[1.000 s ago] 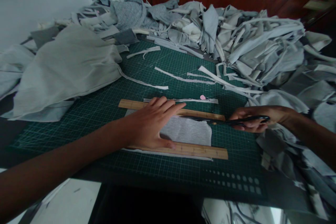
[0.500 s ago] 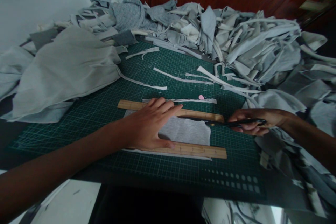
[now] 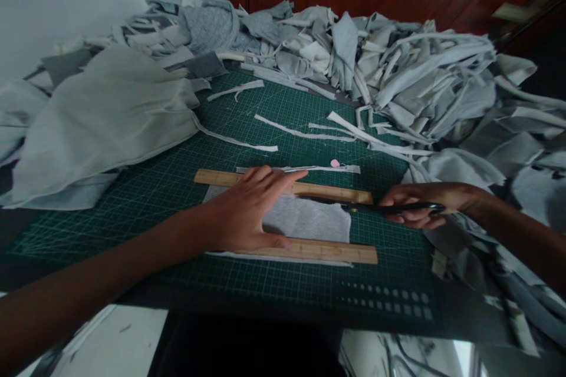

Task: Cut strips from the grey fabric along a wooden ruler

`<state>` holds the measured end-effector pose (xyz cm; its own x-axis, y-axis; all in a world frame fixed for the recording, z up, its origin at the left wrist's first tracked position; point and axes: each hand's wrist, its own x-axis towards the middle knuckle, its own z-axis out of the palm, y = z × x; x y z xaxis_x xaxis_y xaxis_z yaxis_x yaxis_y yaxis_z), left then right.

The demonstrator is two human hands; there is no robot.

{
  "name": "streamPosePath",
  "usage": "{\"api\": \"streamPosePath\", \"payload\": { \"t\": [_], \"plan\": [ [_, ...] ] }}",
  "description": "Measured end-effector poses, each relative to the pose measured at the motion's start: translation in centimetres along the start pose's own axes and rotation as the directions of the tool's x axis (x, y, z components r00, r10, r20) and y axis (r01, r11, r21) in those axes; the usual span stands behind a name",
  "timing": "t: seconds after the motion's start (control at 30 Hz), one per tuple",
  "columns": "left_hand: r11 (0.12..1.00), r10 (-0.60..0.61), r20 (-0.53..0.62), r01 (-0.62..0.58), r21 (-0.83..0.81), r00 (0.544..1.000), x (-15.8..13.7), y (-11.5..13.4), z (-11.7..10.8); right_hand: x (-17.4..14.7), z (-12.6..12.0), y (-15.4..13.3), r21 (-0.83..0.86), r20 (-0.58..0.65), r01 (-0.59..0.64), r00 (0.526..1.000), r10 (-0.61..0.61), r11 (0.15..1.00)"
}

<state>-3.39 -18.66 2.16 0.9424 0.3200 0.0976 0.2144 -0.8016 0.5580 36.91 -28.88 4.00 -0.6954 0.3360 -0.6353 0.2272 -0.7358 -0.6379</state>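
Note:
My left hand point(image 3: 243, 209) lies spread over a light grey piece of fabric point(image 3: 309, 219). Its fingers reach the upper wooden ruler point(image 3: 338, 193), while the thumb presses on the lower wooden ruler point(image 3: 331, 249). In my right hand point(image 3: 409, 195) is a pair of black scissors point(image 3: 375, 208), with the fingers closed round the handles. The blades point left along the fabric's top edge, just below the upper ruler. Part of the blades runs towards my left hand, and whether they are parted is hard to make out.
A green cutting mat point(image 3: 292, 285) covers the table. Thin fabric strips point(image 3: 305, 132) and a small pink piece point(image 3: 335, 163) lie beyond the rulers. Heaped grey scraps point(image 3: 424, 79) line the back and right; a large pale cloth point(image 3: 106, 123) lies at left.
The whole view has shifted slightly, so things appear a little further left. Both hands keep nearly the same place against the fabric and rulers; the scissor handles look slightly closer together.

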Motion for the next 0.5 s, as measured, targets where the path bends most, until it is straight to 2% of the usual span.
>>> {"api": "streamPosePath", "payload": {
  "t": [0.27, 0.5],
  "plan": [
    [0.999, -0.028, -0.015, 0.027, -0.043, 1.0, 0.0, 0.1, 0.0, 0.7, 0.4, -1.1, 0.02, -0.029, -0.004, 1.0, 0.004, 1.0],
    [0.999, -0.014, -0.013, 0.014, -0.031, 1.0, 0.0, 0.0, 0.1, 2.0, 1.6, -1.2, 0.054, -0.021, 0.044, 0.999, -0.043, 0.998]
  ]
}}
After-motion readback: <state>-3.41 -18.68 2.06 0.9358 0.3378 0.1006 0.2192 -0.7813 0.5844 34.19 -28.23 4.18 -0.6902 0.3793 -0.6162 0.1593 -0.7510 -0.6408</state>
